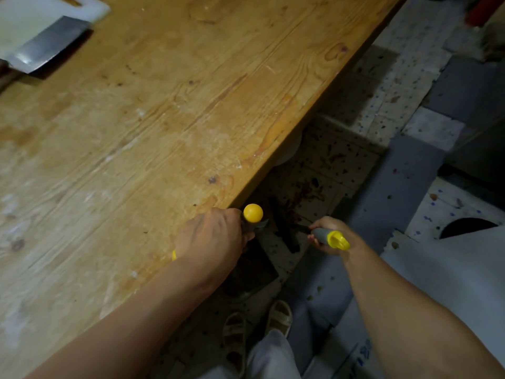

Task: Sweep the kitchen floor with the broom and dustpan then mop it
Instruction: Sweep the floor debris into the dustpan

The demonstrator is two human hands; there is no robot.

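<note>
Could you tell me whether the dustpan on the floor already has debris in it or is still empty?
It holds debris: the dustpan tray looks dark with reddish-brown bits, like those scattered on the floor beyond it. How full, I cannot tell.

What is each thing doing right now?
Left hand: grips the yellow-capped dustpan handle.
Right hand: grips the grey broom handle.
Dustpan: on the floor, debris inside.
Cleaver: lies flat on the white board.
Floor: littered with debris.

bare forearms [153, 305], pale trousers [270, 356], beige strappy sandals [279, 317]
</note>
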